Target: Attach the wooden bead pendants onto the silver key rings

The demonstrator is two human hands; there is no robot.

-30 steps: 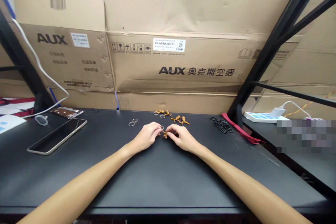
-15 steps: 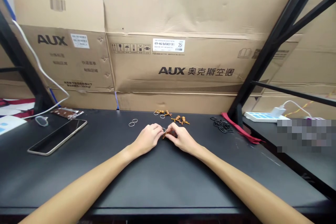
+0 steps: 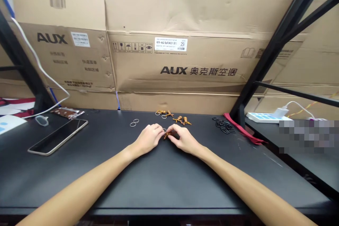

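Close together over the black table (image 3: 159, 180), both of my hands work on one small piece. My left hand (image 3: 150, 137) pinches a silver key ring (image 3: 164, 130) at its fingertips. A brown wooden bead pendant (image 3: 166, 136) is pinched by my right hand (image 3: 183, 138), and its cord lies partly hidden behind the fingers. Whether the ring passes through the cord I cannot tell. Beyond the hands lie pendants with rings (image 3: 164, 114) and more amber bead pendants (image 3: 182, 119). Two loose key rings (image 3: 134, 123) rest to the left.
A phone (image 3: 58, 137) and a brown packet (image 3: 67, 112) lie at the left. Black rings (image 3: 224, 125) are heaped at the right beside a red strap (image 3: 243, 129). Behind the table stand cardboard sheets (image 3: 169, 17). A power strip (image 3: 267, 117) sits beyond the right frame post.
The hands stay almost where they were. The ring and the pendant between the fingertips have shifted very slightly, and a bit more of the pendant shows.
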